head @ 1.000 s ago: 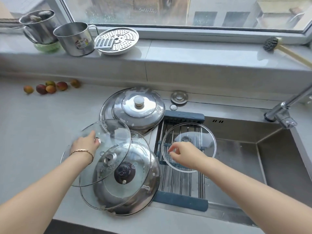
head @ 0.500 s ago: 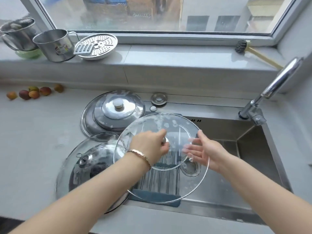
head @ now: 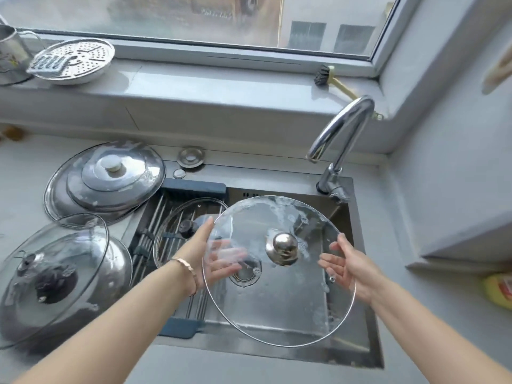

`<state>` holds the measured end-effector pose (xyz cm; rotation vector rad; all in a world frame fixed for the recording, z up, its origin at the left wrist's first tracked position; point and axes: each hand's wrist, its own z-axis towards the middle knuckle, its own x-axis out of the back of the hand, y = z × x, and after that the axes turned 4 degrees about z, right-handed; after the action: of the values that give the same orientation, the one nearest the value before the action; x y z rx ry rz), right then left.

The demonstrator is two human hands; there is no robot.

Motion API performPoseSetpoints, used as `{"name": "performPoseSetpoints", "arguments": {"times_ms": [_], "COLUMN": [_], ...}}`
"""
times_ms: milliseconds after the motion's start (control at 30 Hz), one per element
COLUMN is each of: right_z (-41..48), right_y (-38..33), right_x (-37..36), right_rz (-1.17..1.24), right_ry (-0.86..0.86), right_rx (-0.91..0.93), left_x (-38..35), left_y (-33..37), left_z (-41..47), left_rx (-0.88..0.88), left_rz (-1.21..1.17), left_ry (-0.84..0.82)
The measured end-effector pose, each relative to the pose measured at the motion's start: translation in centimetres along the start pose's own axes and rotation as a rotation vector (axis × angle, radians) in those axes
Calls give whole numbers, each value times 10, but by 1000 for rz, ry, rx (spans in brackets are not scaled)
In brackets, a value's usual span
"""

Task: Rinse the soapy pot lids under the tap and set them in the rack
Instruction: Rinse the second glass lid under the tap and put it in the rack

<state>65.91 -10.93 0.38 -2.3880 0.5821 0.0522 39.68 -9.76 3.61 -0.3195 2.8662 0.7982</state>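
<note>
Glass, steel-rimmed and streaked with suds (head: pixel 279 210): the big glass lid (head: pixel 277 300), shiny knob (head: pixel 282 249) facing up, at centre frame. Held over the open right half of the sink (head: pixel 363 328), below and a little left of the tap (head: pixel 340 128). No water visible from the spout.

Carried on flat hands rather than by the knob. Left grip (head: pixel 213 256) spread wide, palm up, under the lid's left edge, fingers blurred through the glass. Right grip (head: pixel 347 268) likewise spread, fingers nearly straight against the right rim, thumb above it. Neither curled round anything, neither pinching. Probably held so to leave both faces bare for the water and to allow turning between the palms. Slippery with soap along the rim, so some risk of sliding out of so loose a hold.

Left of centre, the rack (head: pixel 194 187) laid across the left half of the sink, with a smaller glass lid (head: pixel 169 239) lying in it, dark knob up. Placed there, presumably, for draining straight into the basin.

Further left, on the worktop (head: pixel 25 173), steel lids (head: pixel 110 176) stacked with foam at their edges. At lower left, another pile of lids (head: pixel 91 273), a glass one leaning on top. By the look of it, waiting their turn within reach of the left arm.

Judged stage: this lid soapy, brought to the tap, rinse not yet begun.
</note>
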Motion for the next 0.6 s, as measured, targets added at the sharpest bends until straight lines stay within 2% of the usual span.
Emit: {"name": "performPoseSetpoints", "arguments": {"times_ms": [100,167,267,333,467,600], "right_z": [14,28,52,65,89,105], "right_y": [-12,-18,-32,-46,-73,-80], "right_x": [5,5,0,-7,-28,-37], "right_rz": [-87,-270,-602,-662,-583,-623], "right_ry": [-51,-47,78,164,194,261], "right_rx": [-9,44,253,342,232,115], "left_x": [-15,-23,-30,-33,-39,-42], "left_y": [-10,-13,-11,-3,15,22], "left_z": [8,12,17,18,19,21], "left_rx": [-115,-170,-235,-281,-343,-362], "left_rz": [-83,-113,-105,-70,-6,7], "left_ry": [88,157,225,250,285,295]}}
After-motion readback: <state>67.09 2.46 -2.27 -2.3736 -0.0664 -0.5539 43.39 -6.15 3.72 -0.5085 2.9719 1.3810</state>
